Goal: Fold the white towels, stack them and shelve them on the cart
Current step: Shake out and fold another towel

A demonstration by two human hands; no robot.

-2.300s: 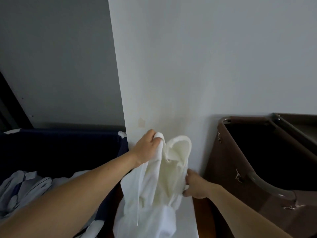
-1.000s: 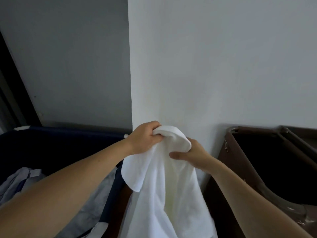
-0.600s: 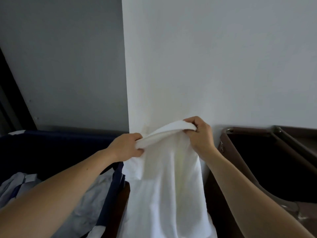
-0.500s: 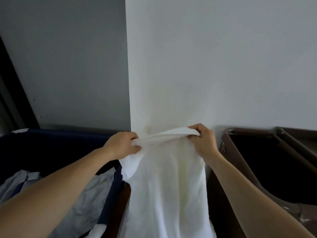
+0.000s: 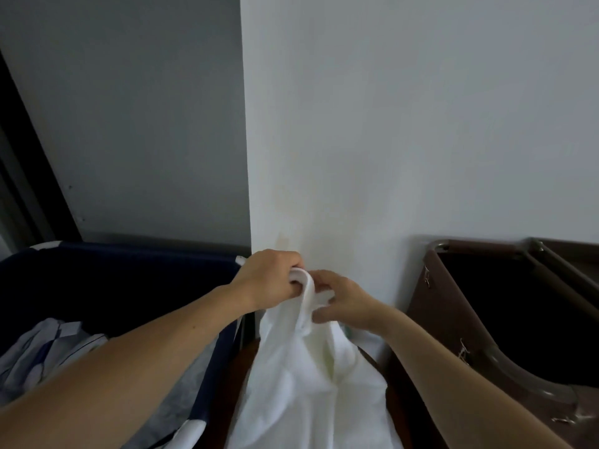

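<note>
A white towel [image 5: 311, 377] hangs in front of me against the white wall corner, its top edge gathered into a fold. My left hand [image 5: 269, 280] grips that gathered top from the left. My right hand [image 5: 340, 299] pinches the same edge right beside it, so the two hands almost touch. The towel's lower part drops out of the frame at the bottom.
A dark blue laundry bin [image 5: 107, 260] with crumpled blue-and-white linen [image 5: 42, 348] stands at the left. A brown cart [image 5: 434, 286] with a metal rail [image 5: 518, 367] and a dark open compartment stands at the right. The wall corner [image 5: 249, 157] is straight ahead.
My hands, which held the towel's top edge spread apart half a second ago, have come together, doubling the top edge over. The towel now hangs narrower.
</note>
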